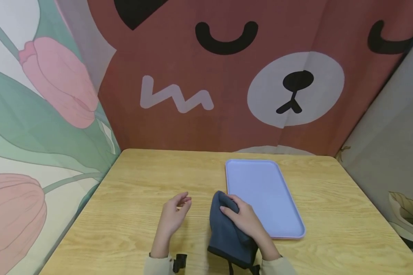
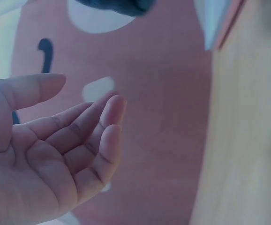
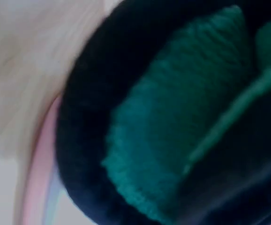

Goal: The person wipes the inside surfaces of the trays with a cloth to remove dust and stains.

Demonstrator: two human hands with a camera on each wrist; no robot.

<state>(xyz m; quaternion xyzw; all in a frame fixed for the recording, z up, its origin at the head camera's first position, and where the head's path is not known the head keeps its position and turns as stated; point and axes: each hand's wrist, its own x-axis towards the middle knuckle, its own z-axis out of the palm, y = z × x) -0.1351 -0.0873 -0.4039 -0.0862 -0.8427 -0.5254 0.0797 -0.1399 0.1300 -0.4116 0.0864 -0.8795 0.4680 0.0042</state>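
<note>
In the head view my right hand (image 1: 244, 217) holds a dark blue-grey soft cloth pouch (image 1: 223, 233) near its upper end, thumb on the face, fingers behind. The pouch's wider, black-edged end points toward me, with a dark cord hanging below it. The right wrist view looks into a dark round rim (image 3: 86, 122) with fuzzy green material (image 3: 173, 108) inside; whether that is a lining or a separate thing I cannot tell. My left hand (image 1: 173, 214) hovers to the left, fingers loosely bent and holding nothing. Its bare palm (image 2: 41, 173) shows in the left wrist view.
A lilac-blue rectangular tray (image 1: 261, 191) lies on the wooden table (image 1: 141, 179), right of centre and partly behind the right hand. A printed bear curtain (image 1: 227, 76) hangs beyond the far edge. A flowered cloth (image 1: 38, 126) hangs at the left.
</note>
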